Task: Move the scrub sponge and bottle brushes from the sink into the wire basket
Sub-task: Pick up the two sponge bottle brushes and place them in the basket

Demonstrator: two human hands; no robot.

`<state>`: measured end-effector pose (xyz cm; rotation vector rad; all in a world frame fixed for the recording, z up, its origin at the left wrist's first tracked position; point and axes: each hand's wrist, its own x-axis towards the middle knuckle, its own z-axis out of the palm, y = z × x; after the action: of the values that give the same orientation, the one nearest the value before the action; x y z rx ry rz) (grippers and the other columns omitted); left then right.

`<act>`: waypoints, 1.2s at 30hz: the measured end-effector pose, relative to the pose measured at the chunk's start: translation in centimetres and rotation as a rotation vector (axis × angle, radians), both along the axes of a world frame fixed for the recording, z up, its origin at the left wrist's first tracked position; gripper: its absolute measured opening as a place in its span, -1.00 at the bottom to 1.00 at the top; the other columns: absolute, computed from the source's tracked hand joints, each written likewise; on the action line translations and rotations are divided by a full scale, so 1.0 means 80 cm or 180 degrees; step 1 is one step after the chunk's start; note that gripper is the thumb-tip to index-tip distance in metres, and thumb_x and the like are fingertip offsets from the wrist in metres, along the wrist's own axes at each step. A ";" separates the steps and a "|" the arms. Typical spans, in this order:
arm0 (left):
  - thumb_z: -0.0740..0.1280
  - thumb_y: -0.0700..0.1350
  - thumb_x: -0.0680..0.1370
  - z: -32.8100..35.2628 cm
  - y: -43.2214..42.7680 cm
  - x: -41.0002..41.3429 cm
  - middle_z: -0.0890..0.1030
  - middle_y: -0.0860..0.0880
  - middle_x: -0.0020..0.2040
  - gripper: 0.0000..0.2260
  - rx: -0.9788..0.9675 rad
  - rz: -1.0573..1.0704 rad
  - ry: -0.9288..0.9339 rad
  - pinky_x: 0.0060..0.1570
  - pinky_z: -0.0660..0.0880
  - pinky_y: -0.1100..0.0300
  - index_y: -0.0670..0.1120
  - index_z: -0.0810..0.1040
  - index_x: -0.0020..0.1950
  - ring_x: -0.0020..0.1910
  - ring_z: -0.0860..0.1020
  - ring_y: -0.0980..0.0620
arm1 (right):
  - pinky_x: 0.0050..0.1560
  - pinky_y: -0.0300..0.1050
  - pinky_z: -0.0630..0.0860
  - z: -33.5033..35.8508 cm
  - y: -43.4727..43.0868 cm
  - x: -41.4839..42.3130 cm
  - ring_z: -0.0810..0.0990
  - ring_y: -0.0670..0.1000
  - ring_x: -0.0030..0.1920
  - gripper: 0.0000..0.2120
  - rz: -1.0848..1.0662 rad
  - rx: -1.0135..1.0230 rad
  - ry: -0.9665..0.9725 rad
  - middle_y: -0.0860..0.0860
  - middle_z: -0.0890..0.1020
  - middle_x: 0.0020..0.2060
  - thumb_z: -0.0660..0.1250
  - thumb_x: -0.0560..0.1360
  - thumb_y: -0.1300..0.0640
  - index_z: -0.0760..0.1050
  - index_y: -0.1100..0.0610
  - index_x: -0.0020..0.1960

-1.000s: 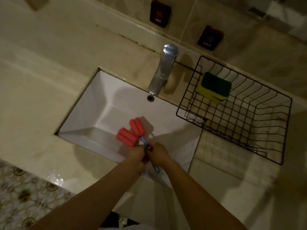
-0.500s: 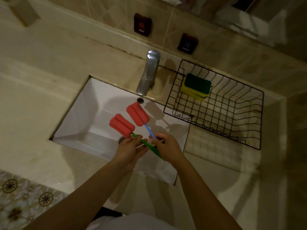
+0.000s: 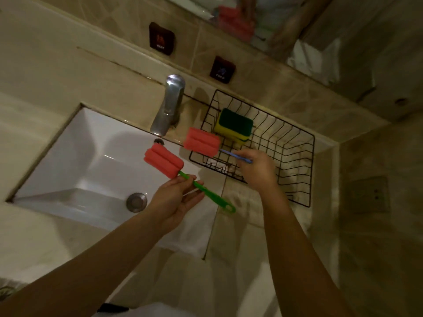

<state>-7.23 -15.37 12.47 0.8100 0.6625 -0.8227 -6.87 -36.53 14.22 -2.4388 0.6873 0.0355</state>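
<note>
The wire basket (image 3: 286,143) already holds the scrub sponge (image 3: 234,125) in its far-left corner. The right hand (image 3: 257,170) pinches the blue-handled brush (image 3: 202,143) over the basket's near-left rim; the left hand (image 3: 176,197), loosely curled, holds the green-handled brush (image 3: 163,162) above the sink (image 3: 75,143). A moment ago both brushes were together over the basin.

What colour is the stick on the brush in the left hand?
Green. The handle in the left hand shows clearly in the head view.
</note>
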 end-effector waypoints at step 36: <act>0.24 -0.19 0.59 0.018 0.000 -0.021 0.69 -0.20 0.01 -0.81 -0.0073 -0.0589 -0.0481 -0.12 0.64 0.14 -0.25 0.60 0.07 0.01 0.68 -0.10 | -0.22 -0.25 0.62 0.032 0.061 -0.069 0.67 -0.14 -0.13 -0.88 0.0287 0.1721 0.0488 -0.17 0.68 -0.13 0.36 0.50 -0.04 0.60 -0.27 -0.03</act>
<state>-8.89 -15.38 13.88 0.9126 0.4480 -0.9243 -12.37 -31.67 16.82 -1.9541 0.5451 0.3960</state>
